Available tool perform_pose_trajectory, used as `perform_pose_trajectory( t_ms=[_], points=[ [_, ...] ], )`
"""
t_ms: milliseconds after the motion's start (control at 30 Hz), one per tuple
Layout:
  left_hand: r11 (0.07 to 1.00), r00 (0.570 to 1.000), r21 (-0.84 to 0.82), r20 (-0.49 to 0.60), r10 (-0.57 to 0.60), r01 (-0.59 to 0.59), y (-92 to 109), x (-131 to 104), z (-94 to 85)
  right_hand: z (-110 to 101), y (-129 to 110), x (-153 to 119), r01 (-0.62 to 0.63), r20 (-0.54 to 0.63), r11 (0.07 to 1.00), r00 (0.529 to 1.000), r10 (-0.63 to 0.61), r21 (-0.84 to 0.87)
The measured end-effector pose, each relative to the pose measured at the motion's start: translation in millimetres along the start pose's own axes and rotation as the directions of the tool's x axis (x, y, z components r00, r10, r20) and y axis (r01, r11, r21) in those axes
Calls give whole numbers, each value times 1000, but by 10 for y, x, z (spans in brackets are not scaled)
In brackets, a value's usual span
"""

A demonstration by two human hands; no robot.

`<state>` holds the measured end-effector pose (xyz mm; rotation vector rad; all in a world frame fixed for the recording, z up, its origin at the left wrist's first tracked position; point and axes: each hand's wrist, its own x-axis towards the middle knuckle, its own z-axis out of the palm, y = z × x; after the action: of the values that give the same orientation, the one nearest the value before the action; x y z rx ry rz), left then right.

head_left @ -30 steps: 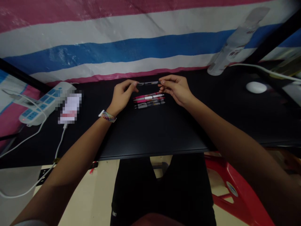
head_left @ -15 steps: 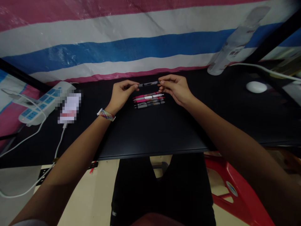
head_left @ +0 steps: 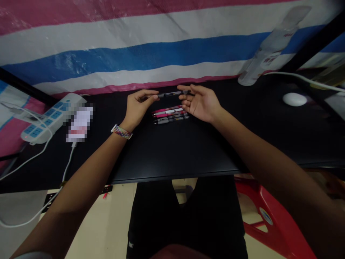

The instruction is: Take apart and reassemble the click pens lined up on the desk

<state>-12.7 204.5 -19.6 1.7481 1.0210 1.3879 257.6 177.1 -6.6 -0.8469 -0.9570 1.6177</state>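
A dark pen with a grey grip [head_left: 172, 94] is pinched at its left end between the thumb and fingers of my left hand [head_left: 138, 106]. My right hand [head_left: 201, 102] is at the pen's other end with its fingers spread and the palm partly turned up; whether a fingertip touches the pen I cannot tell. Just below, several pens lie side by side on the black table: red ones [head_left: 165, 109], a red-and-white one [head_left: 169, 114] and a grey-and-black one [head_left: 171, 119]. My right fingertips hang close to their right ends.
On the left are a white power strip [head_left: 40, 127], a blurred-out phone [head_left: 80, 124] and a white charging cable [head_left: 70, 162]. To the right stand a clear bottle [head_left: 265, 54] and a white mouse [head_left: 294, 99]. A striped sheet [head_left: 151, 54] hangs behind the table [head_left: 172, 154].
My right hand has loosened its pinch on the pen's right end, and its fingers have spread. My left hand still holds the pen, shifted slightly left and up.
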Motion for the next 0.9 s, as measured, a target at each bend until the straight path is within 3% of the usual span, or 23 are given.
perform_pose_trajectory(
  t_ms=[167, 467, 900],
  points=[
    [999, 999, -17, 7, 34, -34, -27, -7, 20, 51, -59, -50, -9, 34, 996, 999, 6, 88],
    [999, 1000, -32, -2, 12, -12, 27, -12, 43, 115, 14, -28, 149, -29, 986, 988, -152, -80],
    [998, 999, -63, 43, -23, 26, 75, -39, 89, 136, 70, -5, 203, -92, 979, 975, -204, -22]
  ],
)
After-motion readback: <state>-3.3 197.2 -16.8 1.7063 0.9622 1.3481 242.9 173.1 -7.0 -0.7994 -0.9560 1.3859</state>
